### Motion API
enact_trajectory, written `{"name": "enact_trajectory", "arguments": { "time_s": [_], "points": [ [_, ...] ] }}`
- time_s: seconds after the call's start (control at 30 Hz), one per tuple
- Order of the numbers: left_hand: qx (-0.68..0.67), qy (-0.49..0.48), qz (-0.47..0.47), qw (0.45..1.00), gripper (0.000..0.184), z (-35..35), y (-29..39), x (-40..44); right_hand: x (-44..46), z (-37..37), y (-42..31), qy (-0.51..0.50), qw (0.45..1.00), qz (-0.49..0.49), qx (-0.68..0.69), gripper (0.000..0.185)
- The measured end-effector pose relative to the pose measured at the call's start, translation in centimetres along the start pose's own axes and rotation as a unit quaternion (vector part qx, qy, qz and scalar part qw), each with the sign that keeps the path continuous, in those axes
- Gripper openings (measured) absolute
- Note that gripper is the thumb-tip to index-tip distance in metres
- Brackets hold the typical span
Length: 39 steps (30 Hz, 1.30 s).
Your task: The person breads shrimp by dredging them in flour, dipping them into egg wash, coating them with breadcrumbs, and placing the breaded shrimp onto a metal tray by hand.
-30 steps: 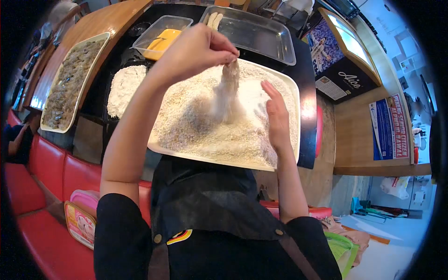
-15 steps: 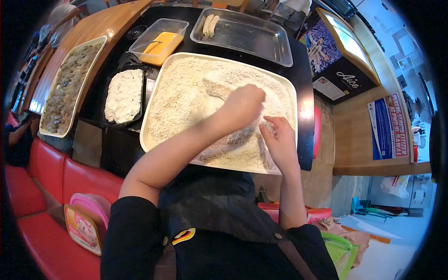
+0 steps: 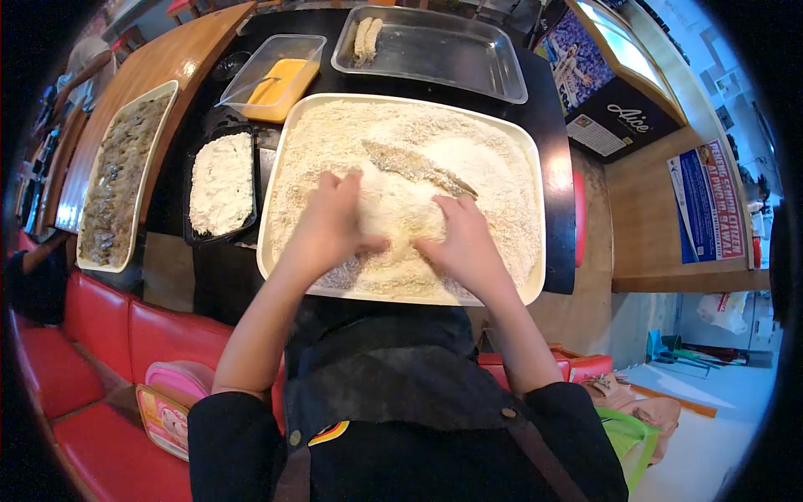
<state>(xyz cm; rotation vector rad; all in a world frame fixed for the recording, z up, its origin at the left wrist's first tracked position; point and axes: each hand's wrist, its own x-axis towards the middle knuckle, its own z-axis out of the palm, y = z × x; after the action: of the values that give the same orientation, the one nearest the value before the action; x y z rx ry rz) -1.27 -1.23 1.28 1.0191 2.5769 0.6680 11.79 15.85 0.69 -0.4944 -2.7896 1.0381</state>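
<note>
A cream tray [image 3: 542, 251] full of pale crumbs [image 3: 314, 134] lies in front of me. On the crumbs, right of centre, rests a long crumb-coated piece [image 3: 418, 166], slanting down to the right. My left hand [image 3: 330, 222] is at the left part of the crumbs, fingers spread and slightly blurred, fingertips touching them. Opposite it, my right hand [image 3: 460, 238] has its fingers apart in the crumbs, just below the piece's right end. Neither hand touches the piece. Behind the tray, a clear tray [image 3: 443, 58] bears two coated pieces [image 3: 366, 40] at its left end.
Left of the crumbs are a black tray of white flour [image 3: 222, 184] and a clear tub of yellow liquid [image 3: 280, 84] with a utensil. Farther left is a long tray of greyish pieces [image 3: 125, 176]. A person's arm [image 3: 42, 251] shows at the far left.
My left hand has come down from above the tray, past the released piece, to the crumbs at the left. My right hand has moved left and lower. The coated piece now lies flat.
</note>
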Motion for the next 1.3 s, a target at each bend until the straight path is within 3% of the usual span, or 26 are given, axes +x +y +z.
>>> {"name": "enact_trajectory", "arguments": {
  "time_s": [0.03,0.13,0.17,0.33,0.43,0.57,0.67,0.73,0.93,1.17,1.3],
  "points": [
    [-0.058,-0.004,-0.008,0.998,0.087,0.2,0.9,0.3,0.6,0.6,-0.1,-0.004,1.0,-0.012,0.003,0.06],
    [-0.076,-0.027,0.037,0.996,0.073,1.1,1.6,2.8,2.9,2.0,0.1,0.041,0.997,-0.065,-0.011,0.051],
    [-0.073,0.007,0.078,0.994,0.062,1.3,1.7,3.7,3.7,1.6,0.1,0.05,0.996,-0.071,-0.007,0.048],
    [-0.059,0.054,0.113,0.99,0.041,-1.4,3.1,7.2,7.2,-0.7,-0.2,0.145,0.981,-0.127,-0.037,0.034],
    [-0.016,0.036,0.116,0.992,0.025,-2.3,3.0,8.7,7.9,-1.3,-0.1,0.075,0.996,-0.056,-0.007,0.024],
    [-0.016,0.016,0.13,0.991,0.02,-1.4,2.1,9.0,7.8,-0.1,0.5,0.066,0.997,-0.016,0.025,0.015],
    [-0.031,0.037,0.142,0.989,0.019,-0.2,1.2,8.8,7.8,1.1,1.5,0.116,0.987,-0.103,-0.043,0.012],
    [-0.057,0.026,0.129,0.99,0.019,-0.2,0.9,8.9,7.8,1.1,1.7,0.11,0.986,-0.113,-0.05,0.012],
    [-0.06,0.099,0.317,0.941,0.019,0.6,0.9,7.5,4.6,0.0,2.2,0.12,0.988,-0.08,-0.05,0.019],
    [-0.048,0.106,0.309,0.944,0.018,3.1,0.5,7.7,3.6,0.5,2.6,0.134,0.986,-0.052,-0.081,0.021],
    [-0.042,0.155,0.316,0.935,0.02,2.7,2.3,6.6,4.4,-0.1,2.4,0.111,0.993,-0.027,-0.021,0.019]
  ]
}}
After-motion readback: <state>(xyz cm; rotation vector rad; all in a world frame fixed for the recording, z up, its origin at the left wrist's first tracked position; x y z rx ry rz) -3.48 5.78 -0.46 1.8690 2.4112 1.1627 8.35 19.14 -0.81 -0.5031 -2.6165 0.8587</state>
